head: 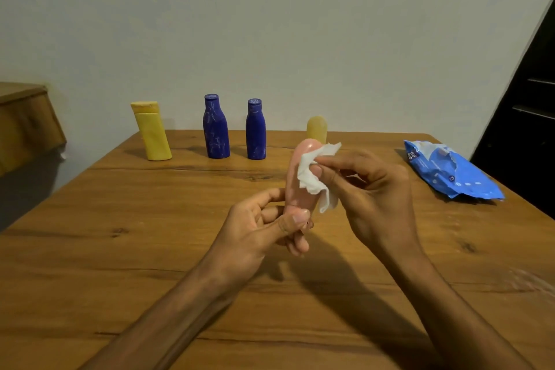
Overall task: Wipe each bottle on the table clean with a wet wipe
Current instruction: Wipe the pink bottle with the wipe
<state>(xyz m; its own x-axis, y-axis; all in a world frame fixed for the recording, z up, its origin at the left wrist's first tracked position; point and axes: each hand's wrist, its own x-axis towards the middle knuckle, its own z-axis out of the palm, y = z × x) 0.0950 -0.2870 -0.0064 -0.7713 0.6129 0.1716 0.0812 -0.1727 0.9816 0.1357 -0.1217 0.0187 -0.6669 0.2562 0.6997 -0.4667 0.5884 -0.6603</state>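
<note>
The wide wooden tabletop [150, 249] fills most of what I see, pushed up against a plain pale wall. Off to the right on it lies a crumpled blue wipes pack [450, 173], flat and well apart from everything else. In front of me the person's left hand [258, 231] has its fingers and thumb curled round the lower end of a pink bottle [300, 177], holding it roughly upright above the tabletop. The right hand [375, 186] pinches a wet wipe between thumb and forefinger, pressing it to the bottle's upper side. Along the far edge stands a row: a yellow bottle [151, 131] on the left, then a taller blue bottle [215, 128] and a second blue bottle [255, 131], both streaked with pale marks, then a small tan bottle [316, 128] partly hidden behind the pink one. The wet wipe [312, 171] is white and bunched, one corner hanging loose.
</note>
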